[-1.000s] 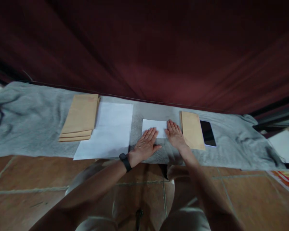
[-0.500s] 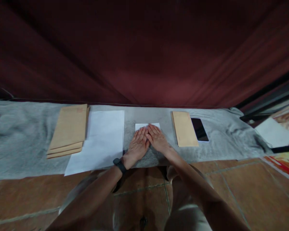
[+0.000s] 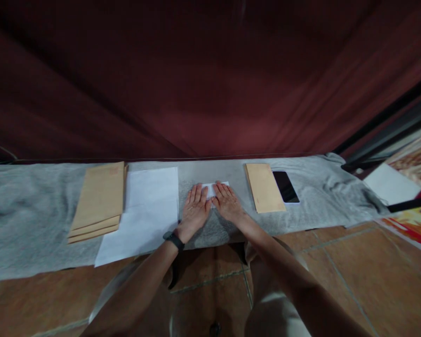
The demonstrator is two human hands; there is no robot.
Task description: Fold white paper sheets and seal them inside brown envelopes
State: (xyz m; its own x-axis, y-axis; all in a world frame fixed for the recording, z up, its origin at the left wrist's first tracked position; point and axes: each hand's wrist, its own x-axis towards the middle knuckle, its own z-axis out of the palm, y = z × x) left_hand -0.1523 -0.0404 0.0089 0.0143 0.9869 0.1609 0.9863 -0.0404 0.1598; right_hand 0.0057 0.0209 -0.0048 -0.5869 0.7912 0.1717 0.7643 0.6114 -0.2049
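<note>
A small white paper (image 3: 210,191) lies on the grey cloth (image 3: 315,196), near the middle of its length, about halfway between the far edge and the near edge. The left hand (image 3: 195,210) and the right hand (image 3: 228,206) both press on it, palms down. The fingers are straight and flat, not closed around anything. The thumbs come close to each other at the middle; I cannot tell if they touch.

The paper lies ahead of both wrists: ahead and to the right of the left one, ahead and to the left of the right one. Neither hand is nearer, because both are on it. Its far side runs left to right, much like the far edge of the cloth. The hands hide so much that I cannot tell which way it is longer.

Big white sheets (image 3: 150,206) lie to the left, reaching past the near edge of the cloth. Beside them is a pile of brown envelopes (image 3: 101,194). To the right are more brown paper (image 3: 265,187) and a phone (image 3: 286,187), side by side.
</note>
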